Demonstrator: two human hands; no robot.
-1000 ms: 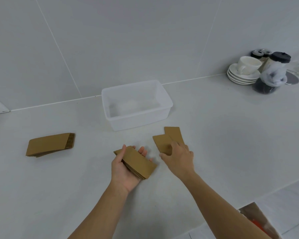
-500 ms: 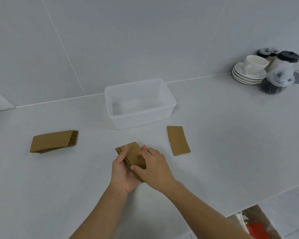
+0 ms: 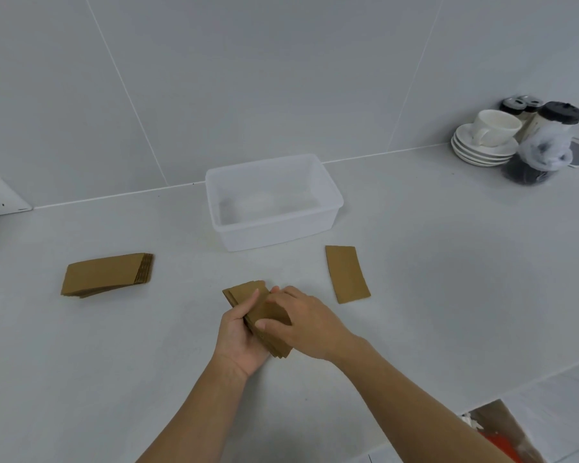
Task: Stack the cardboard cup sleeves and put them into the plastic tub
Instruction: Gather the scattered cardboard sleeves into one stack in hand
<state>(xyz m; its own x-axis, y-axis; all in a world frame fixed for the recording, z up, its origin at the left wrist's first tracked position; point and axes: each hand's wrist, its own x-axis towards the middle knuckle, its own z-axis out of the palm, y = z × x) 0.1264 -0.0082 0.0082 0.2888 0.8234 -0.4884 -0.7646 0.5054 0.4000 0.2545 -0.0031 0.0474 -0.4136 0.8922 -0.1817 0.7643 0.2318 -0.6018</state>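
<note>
Held stack: your left hand [image 3: 239,335] carries a stack of sleeves [image 3: 259,310] from below, thumb laid on its left edge, fingers curled under it; it is just above the bench [image 3: 448,279].
Right hand: your right hand [image 3: 303,320] lies flat on top of the same stack, fingers spread over the cardboard and thumb at the near edge, pressing it down so the edges come even.
Grip state: both hands are closed on this stack, one under and one over; neither is free.
Single sleeve: one loose sleeve [image 3: 347,274] lies flat on the bench, to the right of the stack and a little farther from you, near but not touching your right hand.
Its long axis: it runs away from you toward the tub, slightly slanted, with its far short end close to the tub's near right corner.
Nearer hand: the right one, so I think it should fetch this sleeve while the left keeps the stack.
Second pile: another pile of sleeves [image 3: 107,275] rests well apart on the left side, long axis across your view.
Tub: the plastic tub [image 3: 328,215] stands straight ahead beyond your hands, and nothing is visible inside it.
</note>
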